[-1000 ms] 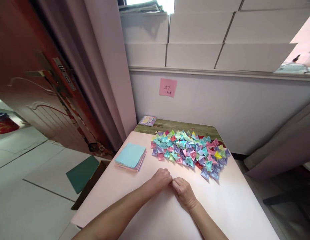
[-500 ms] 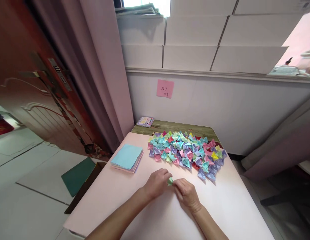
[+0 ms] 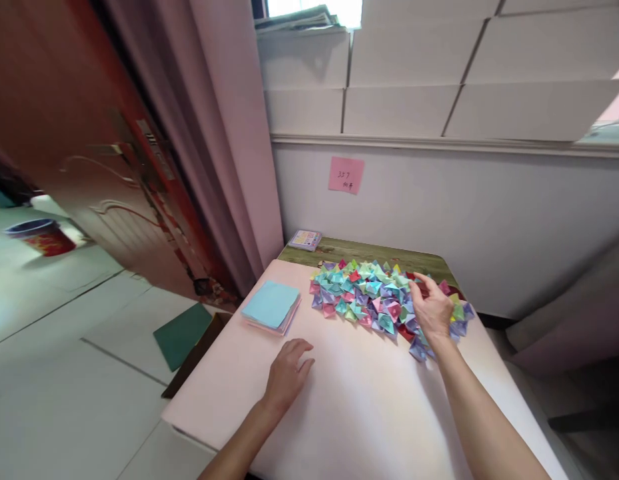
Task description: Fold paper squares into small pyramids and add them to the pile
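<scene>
Folded paper boats in many colours lie in a dense pile across the far side of the table. My right hand is over the right part of this pile, its thumb and fingers apart, and I see nothing held in it. Some of the boats are hidden behind that hand. Nearer to me, my left hand hovers over the pink tabletop with loosely curved fingers and a gap beside the thumb; it is empty. Just beyond it sits a stack of square coloured paper, light blue on top.
A small pack of printed cards rests on the wood-patterned back strip of the table. A pink note sticks to the wall. On the floor at left are an open box and a red bucket.
My hands have parted. The right one has moved forward and right to the pile, and the small green paper piece is no longer between them. The left has drawn back leftward; the view has shifted left.
</scene>
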Action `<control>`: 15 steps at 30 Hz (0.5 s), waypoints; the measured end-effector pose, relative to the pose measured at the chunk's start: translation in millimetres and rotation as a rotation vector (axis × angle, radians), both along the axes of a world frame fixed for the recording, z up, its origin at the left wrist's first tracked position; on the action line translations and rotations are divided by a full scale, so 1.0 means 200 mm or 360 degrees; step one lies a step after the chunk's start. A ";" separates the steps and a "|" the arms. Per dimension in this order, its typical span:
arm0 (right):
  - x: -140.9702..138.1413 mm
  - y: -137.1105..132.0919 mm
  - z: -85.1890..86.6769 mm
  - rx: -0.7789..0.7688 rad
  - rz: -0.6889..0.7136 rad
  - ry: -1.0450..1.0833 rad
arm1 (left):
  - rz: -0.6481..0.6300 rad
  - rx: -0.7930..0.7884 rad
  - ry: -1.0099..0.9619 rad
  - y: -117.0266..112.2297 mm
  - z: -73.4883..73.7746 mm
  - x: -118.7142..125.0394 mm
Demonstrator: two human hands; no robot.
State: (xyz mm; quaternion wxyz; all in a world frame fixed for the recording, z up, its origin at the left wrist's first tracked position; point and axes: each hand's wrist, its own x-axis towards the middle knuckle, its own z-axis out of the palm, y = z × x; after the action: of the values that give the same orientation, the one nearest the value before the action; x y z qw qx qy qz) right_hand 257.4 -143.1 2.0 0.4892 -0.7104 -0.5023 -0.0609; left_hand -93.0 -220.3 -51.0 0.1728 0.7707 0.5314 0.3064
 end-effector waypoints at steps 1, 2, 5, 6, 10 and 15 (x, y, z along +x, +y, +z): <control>-0.04 -0.06 -0.05 -0.0017 0.0008 0.0045 | 0.0075 0.0071 -0.0005 0.02 0.00 -0.04; -0.09 -0.13 -0.11 -0.0086 0.0058 0.0085 | 0.0157 0.0137 -0.0003 0.04 0.00 -0.07; -0.26 -0.35 -0.33 -0.0359 0.0367 0.0271 | 0.0406 0.0306 0.0054 0.15 -0.01 -0.18; -0.31 -0.41 -0.39 -0.0421 0.0473 0.0353 | 0.0470 0.0344 0.0095 0.19 -0.01 -0.21; -0.45 -0.56 -0.58 -0.0576 0.0659 0.0563 | 0.0546 0.0301 0.0329 0.34 -0.06 -0.25; -0.46 -0.59 -0.64 -0.0588 0.0610 0.0595 | 0.0665 0.0081 0.0225 0.42 -0.13 -0.23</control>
State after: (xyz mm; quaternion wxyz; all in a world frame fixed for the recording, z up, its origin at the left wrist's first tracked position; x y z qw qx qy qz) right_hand 166.1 -260.1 -125.5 0.4383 -0.6785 -0.5311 0.2559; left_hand -139.8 -137.0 -77.6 0.0485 0.6676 0.6823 0.2939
